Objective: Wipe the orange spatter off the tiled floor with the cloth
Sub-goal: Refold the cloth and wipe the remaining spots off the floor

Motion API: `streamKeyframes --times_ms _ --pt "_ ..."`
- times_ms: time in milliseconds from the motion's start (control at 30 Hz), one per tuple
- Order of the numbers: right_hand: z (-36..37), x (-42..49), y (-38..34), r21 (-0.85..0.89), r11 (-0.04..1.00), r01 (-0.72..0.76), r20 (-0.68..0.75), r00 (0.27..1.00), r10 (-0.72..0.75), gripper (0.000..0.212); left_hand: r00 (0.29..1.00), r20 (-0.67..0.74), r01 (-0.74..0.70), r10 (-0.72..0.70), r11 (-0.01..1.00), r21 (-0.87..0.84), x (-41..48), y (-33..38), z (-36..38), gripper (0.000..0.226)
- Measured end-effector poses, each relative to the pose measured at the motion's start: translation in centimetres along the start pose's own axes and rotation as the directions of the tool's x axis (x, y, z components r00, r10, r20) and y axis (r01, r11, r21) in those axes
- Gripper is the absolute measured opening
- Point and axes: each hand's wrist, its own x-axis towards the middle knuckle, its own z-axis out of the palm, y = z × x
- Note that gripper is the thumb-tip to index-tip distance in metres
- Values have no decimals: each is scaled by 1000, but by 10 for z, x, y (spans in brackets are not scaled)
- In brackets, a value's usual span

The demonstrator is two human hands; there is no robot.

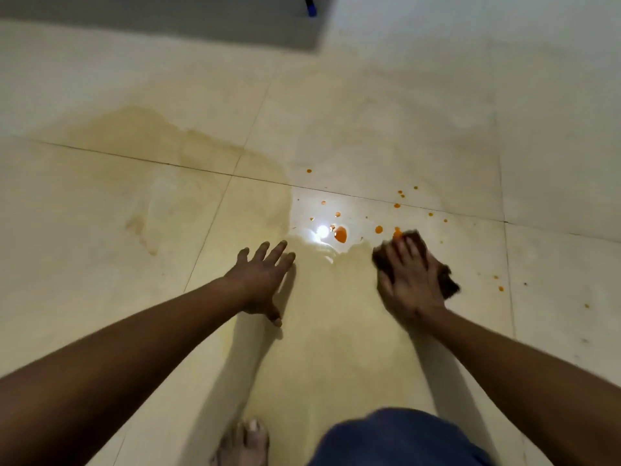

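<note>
Two hands: both down on the tiled floor (pixel 100 213), at the near edge of the spill.
Left hand (pixel 262 277): spread wide and flat, holding nothing; probably planted as a brace for the forward lean.
Right hand (pixel 408 280): pressed flat on the cloth (pixel 448 284), not clutching it; likely for broad contact.
Cloth: dark, bunched, touching the near-right drops of the orange spatter (pixel 340 234).
Spatter: mostly just beyond the hands, scattered rightward, not yet wiped.
Wet smear (pixel 168 146): pale yellow film, far left.
</note>
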Motion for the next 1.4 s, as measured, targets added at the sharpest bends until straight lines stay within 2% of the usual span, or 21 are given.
streamKeyframes --times_ms 67,133,200,267,300,367,400,433,467,533,567,633,700,800,867,1000,1100,1167,1233,1333,1400 --pt "-1 44 -35 13 999 -40 -71 997 41 61 1000 -12 20 -20 1000 -6 28 -18 -13 140" --pt "14 47 -62 8 985 174 -52 984 -173 58 999 7 35 -34 999 -30 62 -34 -36 150" --pt "20 9 -54 -30 903 428 83 902 -425 64 999 42 12 -11 999 -37 86 -41 -55 159" --pt "9 7 -5 -57 862 504 94 862 -498 68 998 65 -13 17 998 -67 98 -44 -59 165" --pt "2 22 16 -89 907 413 93 910 -405 68 997 71 -25 30 996 -82 102 -45 -57 165" --pt "-12 76 26 -83 996 20 7 1000 -19 69 996 75 -41 49 994 -100 107 -49 -47 166" --pt "-15 100 8 -35 990 -134 -33 991 133 69 997 63 -47 54 993 -109 109 -49 -42 166" --pt "-13 115 -24 14 985 -172 -63 983 173 67 997 51 -51 58 991 -121 111 -50 -40 167" --pt "-4 118 -63 50 993 -105 -85 990 109 66 997 47 -51 58 989 -137 113 -53 -38 166" --pt "15 76 -120 77 983 164 19 986 -166 67 996 49 -61 71 982 -178 115 -55 -37 165" --pt "18 41 -128 61 962 268 82 959 -272 69 996 44 -73 82 980 -184 115 -54 -37 164" --pt "12 -5 -109 48 942 331 136 933 -335 71 994 45 -85 96 975 -203 111 -58 -40 163" --pt "5 -5 -69 -23 955 295 165 944 -287 71 993 61 -85 101 972 -219 110 -58 -41 164" --pt "-10 59 -46 -37 999 2 102 995 2 69 993 57 -88 103 972 -217 111 -58 -40 164" --pt "-8 114 -68 11 994 -107 45 993 107 68 993 59 -88 103 972 -217 113 -58 -38 163" --pt "5 137 -116 63 997 -37 7 999 37 68 992 -39 -128 122 962 -243 117 -66 -26 162" --pt "3 51 -107 92 989 118 138 982 -130 69 983 -116 -168 144 958 -234 104 -77 -20 151" --pt "-3 18 -92 91 985 143 169 973 -157 69 986 -153 -114 73 953 -281 95 -86 -17 143" --pt "-3 59 -87 94 987 133 124 982 -144 67 978 -207 -55 -18 938 -343 92 -95 -14 132" --pt "-5 200 -134 106 992 73 -15 997 -72 63 931 -328 20 -162 918 -396 102 -126 0 106" --pt "-5 242 -157 87 996 -11 -56 998 16 63 912 -374 24 -170 930 -366 112 -140 6 91"
